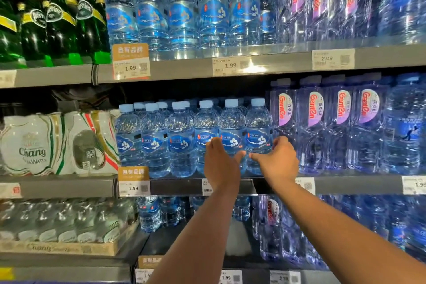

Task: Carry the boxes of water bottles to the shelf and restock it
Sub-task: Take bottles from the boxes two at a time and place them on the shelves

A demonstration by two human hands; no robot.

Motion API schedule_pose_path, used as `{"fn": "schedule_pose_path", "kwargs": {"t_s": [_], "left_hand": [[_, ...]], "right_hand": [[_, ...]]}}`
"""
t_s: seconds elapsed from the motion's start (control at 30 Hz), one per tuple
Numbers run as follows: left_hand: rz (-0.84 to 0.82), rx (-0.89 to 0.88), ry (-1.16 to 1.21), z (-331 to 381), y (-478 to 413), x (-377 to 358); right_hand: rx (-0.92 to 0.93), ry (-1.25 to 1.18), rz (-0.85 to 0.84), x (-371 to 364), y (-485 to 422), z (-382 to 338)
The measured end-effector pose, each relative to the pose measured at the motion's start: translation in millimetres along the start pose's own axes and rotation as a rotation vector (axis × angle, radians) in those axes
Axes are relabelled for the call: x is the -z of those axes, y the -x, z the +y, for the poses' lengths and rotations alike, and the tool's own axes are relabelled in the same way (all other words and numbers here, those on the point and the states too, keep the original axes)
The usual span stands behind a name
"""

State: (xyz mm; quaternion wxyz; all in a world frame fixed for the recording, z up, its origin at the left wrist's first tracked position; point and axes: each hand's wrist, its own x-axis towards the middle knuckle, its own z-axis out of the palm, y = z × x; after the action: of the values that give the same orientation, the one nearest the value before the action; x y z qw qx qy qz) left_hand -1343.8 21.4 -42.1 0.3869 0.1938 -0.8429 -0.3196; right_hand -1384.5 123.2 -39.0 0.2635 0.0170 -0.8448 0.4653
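Middle shelf (175,187), row full. Right hand (279,161) curls round end bottle (258,127), left hand (221,163) round neighbour bottle (231,127); likely squaring front.

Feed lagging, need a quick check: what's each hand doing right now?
Left hand: grips a shelf bottle.
Right hand: grips the end bottle beside it.
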Motion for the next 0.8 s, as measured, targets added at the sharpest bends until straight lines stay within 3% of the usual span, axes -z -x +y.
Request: {"fn": "schedule_pose_path", "kwargs": {"t_s": [0.47,0.8], "left_hand": [[-0.062,-0.069,0.021,-6.9,4.9,4.6],[-0.084,-0.015,0.053,-12.6,3.6,-0.1]], "right_hand": [[0.001,-0.022,-0.001,-6.0,-2.0,4.0],[-0.067,0.014,-0.016,-8.0,-4.8,5.0]]}}
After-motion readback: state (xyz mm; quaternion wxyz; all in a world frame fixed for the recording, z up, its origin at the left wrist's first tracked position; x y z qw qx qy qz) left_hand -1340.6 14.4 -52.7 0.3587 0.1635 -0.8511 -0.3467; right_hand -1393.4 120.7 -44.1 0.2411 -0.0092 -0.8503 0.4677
